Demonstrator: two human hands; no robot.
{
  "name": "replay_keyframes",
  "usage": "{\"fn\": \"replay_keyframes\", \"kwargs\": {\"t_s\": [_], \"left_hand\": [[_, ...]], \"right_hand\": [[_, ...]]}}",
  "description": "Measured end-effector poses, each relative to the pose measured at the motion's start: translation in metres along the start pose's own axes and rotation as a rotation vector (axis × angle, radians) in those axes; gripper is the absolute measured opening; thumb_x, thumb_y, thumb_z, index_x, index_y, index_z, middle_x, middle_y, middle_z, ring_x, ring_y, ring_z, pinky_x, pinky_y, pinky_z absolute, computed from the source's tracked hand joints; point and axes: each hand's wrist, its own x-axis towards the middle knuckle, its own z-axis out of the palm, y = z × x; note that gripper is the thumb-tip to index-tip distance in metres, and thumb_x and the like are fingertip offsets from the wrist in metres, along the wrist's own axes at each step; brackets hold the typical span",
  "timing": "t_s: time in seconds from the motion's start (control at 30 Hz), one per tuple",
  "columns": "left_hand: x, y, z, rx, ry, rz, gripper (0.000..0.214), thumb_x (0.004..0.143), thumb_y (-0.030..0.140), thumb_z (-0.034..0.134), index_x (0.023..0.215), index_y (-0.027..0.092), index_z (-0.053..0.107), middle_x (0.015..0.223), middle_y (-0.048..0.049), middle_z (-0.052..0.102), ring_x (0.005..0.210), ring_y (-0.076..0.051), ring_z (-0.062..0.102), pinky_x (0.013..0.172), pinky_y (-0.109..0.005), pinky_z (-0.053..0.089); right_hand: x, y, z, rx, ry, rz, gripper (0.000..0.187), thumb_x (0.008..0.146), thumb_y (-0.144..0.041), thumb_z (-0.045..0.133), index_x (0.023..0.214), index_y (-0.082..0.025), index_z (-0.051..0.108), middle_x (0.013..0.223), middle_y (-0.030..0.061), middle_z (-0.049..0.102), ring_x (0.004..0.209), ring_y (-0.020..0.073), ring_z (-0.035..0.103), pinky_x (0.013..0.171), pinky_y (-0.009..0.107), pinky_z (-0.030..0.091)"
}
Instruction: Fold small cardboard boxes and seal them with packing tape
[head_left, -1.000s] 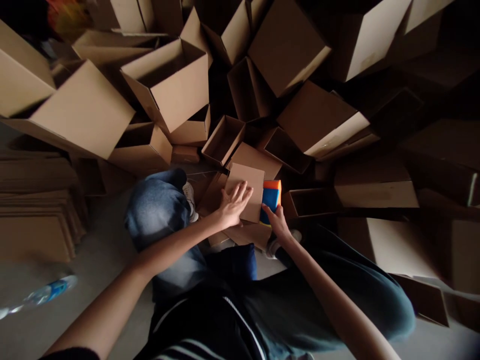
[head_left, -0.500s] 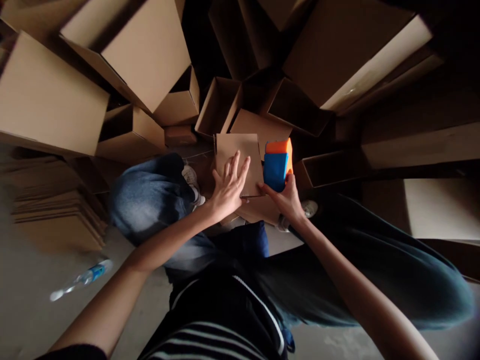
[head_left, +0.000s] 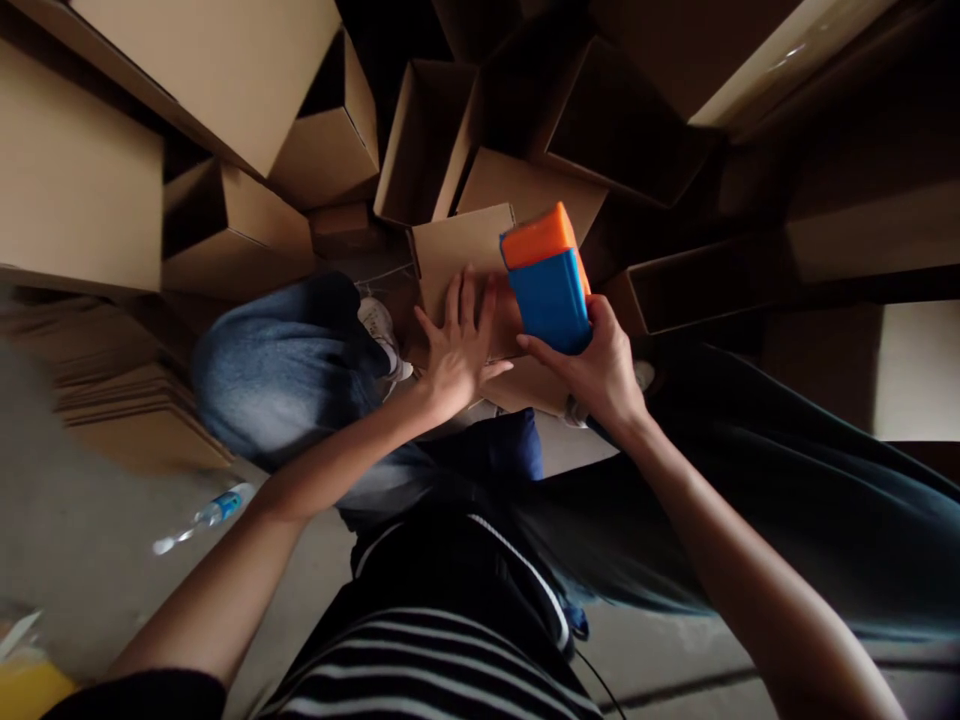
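Right hand (head_left: 600, 365) closed on orange-blue block (head_left: 547, 285); left hand (head_left: 457, 345) open on cardboard panel (head_left: 454, 250) (fingers (head_left: 469, 305) spread).

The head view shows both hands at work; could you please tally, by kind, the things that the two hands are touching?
Cardboard piece under the left hand: 1
Blue-and-orange block in the right hand: 1
Total: 2

the block (head_left: 546, 280) is showing a bright orange top and a blue side, the boxes (head_left: 427, 140) around it are showing brown, and the shirt (head_left: 427, 650) below it is showing black and white stripes.
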Motion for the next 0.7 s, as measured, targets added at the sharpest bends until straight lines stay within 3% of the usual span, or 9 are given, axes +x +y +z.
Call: {"fn": "replay_keyframes", "kwargs": {"t_s": [0.13, 0.27, 0.47, 0.57, 0.7], "left_hand": [[0.006, 0.008, 0.002, -0.023, 0.027, -0.042, 0.106, 0.088, 0.067, 0.056, 0.163, 0.015, 0.002, 0.168, -0.0219, -0.001, 0.151, -0.048, -0.012, 0.111, -0.081, 0.002], [0.006, 0.013, 0.009, -0.064, 0.085, 0.023, 0.098, 0.092, 0.061, 0.054, 0.161, 0.007, 0.009, 0.167, -0.0242, 0.004, 0.153, -0.043, -0.011, 0.117, -0.073, -0.006], [0.003, 0.011, 0.017, -0.097, 0.093, 0.140, 0.092, 0.091, 0.050, 0.060, 0.159, 0.006, 0.015, 0.166, -0.0247, 0.017, 0.155, -0.041, 0.000, 0.122, -0.065, -0.004], [0.006, 0.003, 0.014, -0.133, 0.069, 0.149, 0.098, 0.090, 0.055, 0.060, 0.158, 0.004, 0.012, 0.166, -0.0275, 0.013, 0.155, -0.041, 0.001, 0.122, -0.064, -0.002], [0.007, -0.010, 0.007, -0.192, 0.007, 0.197, 0.094, 0.092, 0.059, 0.053, 0.160, 0.010, 0.009, 0.168, -0.0225, 0.010, 0.155, -0.038, 0.000, 0.123, -0.061, 0.001]], "right_hand": [[-0.001, -0.013, -0.007, -0.037, 0.010, -0.016, 0.061, 0.060, -0.064, 0.083, 0.090, -0.024, 0.048, 0.080, -0.0021, 0.051, 0.076, 0.0180, 0.050, 0.065, 0.032, 0.044], [-0.004, -0.024, -0.015, -0.017, 0.030, -0.034, 0.061, 0.059, -0.067, 0.082, 0.085, -0.024, 0.049, 0.074, -0.0034, 0.049, 0.071, 0.0159, 0.047, 0.062, 0.030, 0.041], [-0.010, -0.040, -0.032, 0.125, 0.029, 0.015, 0.056, 0.088, -0.073, 0.049, 0.065, -0.023, 0.041, 0.060, -0.0045, 0.034, 0.057, 0.0107, 0.031, 0.052, 0.027, 0.026], [-0.008, -0.044, -0.036, 0.185, 0.112, 0.048, 0.057, 0.093, -0.070, 0.042, 0.061, -0.023, 0.038, 0.058, -0.0048, 0.029, 0.054, 0.0099, 0.026, 0.050, 0.028, 0.022], [-0.003, -0.047, -0.043, 0.255, 0.143, 0.140, 0.057, 0.095, -0.066, 0.041, 0.060, -0.022, 0.043, 0.053, -0.0056, 0.027, 0.049, 0.0081, 0.024, 0.045, 0.027, 0.020]]}}
